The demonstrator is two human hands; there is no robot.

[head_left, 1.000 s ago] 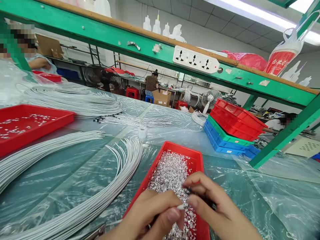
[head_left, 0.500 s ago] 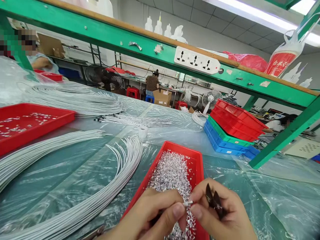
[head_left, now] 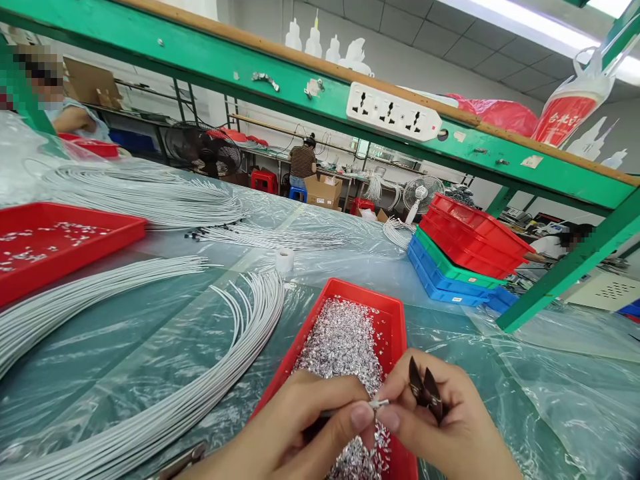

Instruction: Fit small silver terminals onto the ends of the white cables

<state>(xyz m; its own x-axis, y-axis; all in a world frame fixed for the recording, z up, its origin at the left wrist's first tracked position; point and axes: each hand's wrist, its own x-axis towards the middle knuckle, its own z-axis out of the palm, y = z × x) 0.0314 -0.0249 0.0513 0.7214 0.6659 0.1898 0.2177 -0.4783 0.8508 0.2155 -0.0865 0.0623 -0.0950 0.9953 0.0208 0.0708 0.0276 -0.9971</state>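
Over a red tray [head_left: 395, 313] of small shiny metal scraps [head_left: 345, 333], my two hands meet at the tip of a thin white cable [head_left: 379, 403]. My left hand [head_left: 320, 420] is closed, pinching the cable between thumb and forefinger just behind its end. The thumb and forefinger of my right hand [head_left: 440, 420] close on that cable end from the other side. Tucked in the right palm is a pair of cutting pliers [head_left: 425, 392], its dark jaws spread apart and pointing up; the handles are hidden.
White cable bundles [head_left: 240, 360] curve across the plastic-covered table at left. A red tray with scraps [head_left: 115, 230] stands far left, a white roll [head_left: 285, 260] mid-table. Stacked crates [head_left: 465, 240] sit right, under a green shelf with a power strip [head_left: 393, 113]. Other people work farther back.
The view has shifted slightly. My hands stay together at the cable end, with the fingers of my right hand a little closer to it. The pliers remain in the right palm.
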